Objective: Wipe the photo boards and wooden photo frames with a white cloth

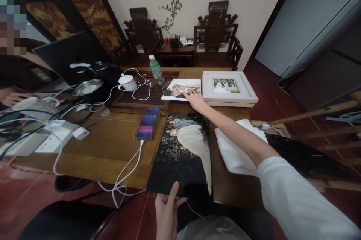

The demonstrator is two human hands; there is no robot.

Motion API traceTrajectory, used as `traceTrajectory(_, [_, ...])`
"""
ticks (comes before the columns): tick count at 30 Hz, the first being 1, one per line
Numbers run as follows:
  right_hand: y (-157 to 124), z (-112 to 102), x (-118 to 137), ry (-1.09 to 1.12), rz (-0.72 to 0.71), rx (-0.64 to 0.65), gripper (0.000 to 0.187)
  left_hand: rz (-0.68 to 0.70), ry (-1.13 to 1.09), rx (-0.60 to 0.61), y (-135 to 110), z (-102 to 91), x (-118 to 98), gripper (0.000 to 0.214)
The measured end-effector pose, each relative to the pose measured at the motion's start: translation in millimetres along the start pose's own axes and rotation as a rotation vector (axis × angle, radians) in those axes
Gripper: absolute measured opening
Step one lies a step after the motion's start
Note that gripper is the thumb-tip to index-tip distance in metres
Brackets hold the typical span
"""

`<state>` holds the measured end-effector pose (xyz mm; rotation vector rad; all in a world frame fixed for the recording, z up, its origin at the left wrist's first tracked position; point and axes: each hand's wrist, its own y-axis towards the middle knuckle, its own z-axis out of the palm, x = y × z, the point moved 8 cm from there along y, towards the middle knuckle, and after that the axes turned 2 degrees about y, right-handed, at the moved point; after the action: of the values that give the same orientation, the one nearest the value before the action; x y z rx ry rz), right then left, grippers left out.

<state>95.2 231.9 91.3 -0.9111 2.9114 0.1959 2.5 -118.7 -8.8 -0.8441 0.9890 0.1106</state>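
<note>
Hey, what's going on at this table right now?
The person's left hand grips the near edge of a large dark photo print lying on the wooden table. The right hand reaches across and rests on a smaller photo print, beside a white framed picture. A white towel lies under the outstretched arm. Another person's hand shows at far left.

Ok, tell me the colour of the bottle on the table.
The bottle is green with a white cap; head view.

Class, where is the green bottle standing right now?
Head view: the green bottle stands upright near the far edge of the table, left of centre, between the white teacup and the small photo print under the right hand.
</note>
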Motion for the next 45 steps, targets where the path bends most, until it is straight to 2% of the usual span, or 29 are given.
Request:
traceTrajectory(4, [12.1,7.0,-0.9,0.005,-0.001,0.138,0.065,-0.029,0.006,0.011,-1.3,2.7,-0.1,0.05])
traceTrajectory(8, [23.0,12.5,-1.2,0.045,-0.098,0.35,0.056,-0.026,0.001,0.014,-2.5,4.0,-1.8,0.049])
traceTrajectory(11, [25.4,12.4,-4.6,0.052,-0.131,0.414,0.054,-0.033,0.015,0.003,-0.2,1.1,0.9,0.051])
traceTrajectory(19, [23.8,17.3,-12.9,0.044,-0.127,0.387,0.068,-0.026,0.027,0.009,7.0,-4.7,7.8,0.053])
traceTrajectory(25, [22.2,19.7,-15.5,0.011,-0.092,0.333,0.036,-0.014,-0.031,0.015,10.5,-1.8,8.3,0.052])
traceTrajectory(30, [22.2,15.5,-12.7,0.017,-0.067,0.34,0.037,0.004,-0.051,0.044,10.7,2.1,4.4,0.05])
traceTrajectory(34, [14.4,-3.9,-2.1,0.05,-0.054,0.288,0.038,0.035,-0.048,0.077,9.3,4.3,0.9,0.05])
traceTrajectory(37, [-14.0,-30.2,11.4,0.112,-0.091,0.176,0.044,0.039,-0.052,0.086,10.6,4.0,1.0,0.05])
traceTrajectory(39, [-51.0,-48.7,18.9,0.166,-0.136,0.08,0.047,0.032,-0.051,0.085,11.5,3.9,0.9,0.049])
traceTrajectory(41, [-101.9,-63.1,21.4,0.224,-0.177,-0.015,0.043,0.018,-0.05,0.072,11.6,3.5,0.0,0.046])
traceTrajectory(43, [-163.3,-81.9,19.8,0.389,-0.248,-0.229,0.035,-0.002,-0.043,0.058,10.7,3.6,-1.1,0.041])
traceTrajectory(45, [-224.7,-88.2,15.0,0.447,-0.285,-0.367,0.032,-0.018,-0.029,0.048,9.2,4.3,-1.5,0.034])
